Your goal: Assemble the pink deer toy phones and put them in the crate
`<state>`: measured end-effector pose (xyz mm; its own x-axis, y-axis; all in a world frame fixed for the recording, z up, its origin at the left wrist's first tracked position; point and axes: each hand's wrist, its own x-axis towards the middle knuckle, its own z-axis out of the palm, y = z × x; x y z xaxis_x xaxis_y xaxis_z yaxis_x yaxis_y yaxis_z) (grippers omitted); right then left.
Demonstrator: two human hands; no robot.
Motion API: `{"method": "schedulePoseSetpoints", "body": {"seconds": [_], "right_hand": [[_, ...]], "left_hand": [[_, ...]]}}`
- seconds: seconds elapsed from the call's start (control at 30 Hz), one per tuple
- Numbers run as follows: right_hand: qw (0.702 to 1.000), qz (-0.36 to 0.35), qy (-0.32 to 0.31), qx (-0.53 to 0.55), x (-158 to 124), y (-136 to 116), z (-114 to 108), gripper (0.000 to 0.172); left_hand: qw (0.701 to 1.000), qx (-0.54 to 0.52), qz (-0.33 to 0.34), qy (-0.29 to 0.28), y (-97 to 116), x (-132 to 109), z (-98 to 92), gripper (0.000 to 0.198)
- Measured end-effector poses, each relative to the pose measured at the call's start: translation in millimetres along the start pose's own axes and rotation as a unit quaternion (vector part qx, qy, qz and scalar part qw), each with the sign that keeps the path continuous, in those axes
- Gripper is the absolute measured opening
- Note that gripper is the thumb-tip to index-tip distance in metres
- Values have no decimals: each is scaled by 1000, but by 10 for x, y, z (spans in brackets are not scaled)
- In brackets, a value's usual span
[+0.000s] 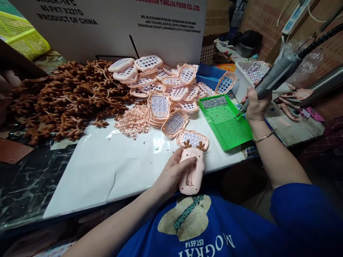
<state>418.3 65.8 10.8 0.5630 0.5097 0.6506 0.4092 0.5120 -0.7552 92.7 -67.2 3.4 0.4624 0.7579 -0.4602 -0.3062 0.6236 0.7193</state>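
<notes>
My left hand [174,168] is wrapped around a pale pink toy phone [198,174], its thumb pressed on the back. Two brown antlers top the phone, and its battery compartment lies uncovered, facing up. Gripped in my right hand [256,106] is a grey electric screwdriver [280,73], slanting down to the left. Its tip is over a green perforated tray [232,145], whose far end holds many small silver screws [214,102]. Whether a screw sits on the tip is too small to tell. Just beyond the phone lies a pink front shell with a keypad [205,142].
Pink shells [178,93] are heaped at the back, beside small pink parts [132,121] and a large pile of brown antler pieces [66,94]. A printed carton [115,39] stands behind them. At the right is a whitish bin [239,76] of shiny parts.
</notes>
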Motion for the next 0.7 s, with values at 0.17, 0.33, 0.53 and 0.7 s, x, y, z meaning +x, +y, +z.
{"method": "schedulePoseSetpoints", "body": {"seconds": [0.17,0.33,0.53,0.7], "right_hand": [[1000,-3,0,22,21,-240,18,35],[989,34,-41,136,-263,-1056,269,19],[938,115,-181,273,-973,-1861,572,21],[915,159,-239,284,-1253,-1892,690,25]], "left_hand": [[999,-5,9,-31,2,2,-16,36],[999,-23,14,-42,-44,11,-22,38],[997,-35,30,-67,-131,70,-75,40],[996,-29,47,-75,-144,67,-97,44]]}}
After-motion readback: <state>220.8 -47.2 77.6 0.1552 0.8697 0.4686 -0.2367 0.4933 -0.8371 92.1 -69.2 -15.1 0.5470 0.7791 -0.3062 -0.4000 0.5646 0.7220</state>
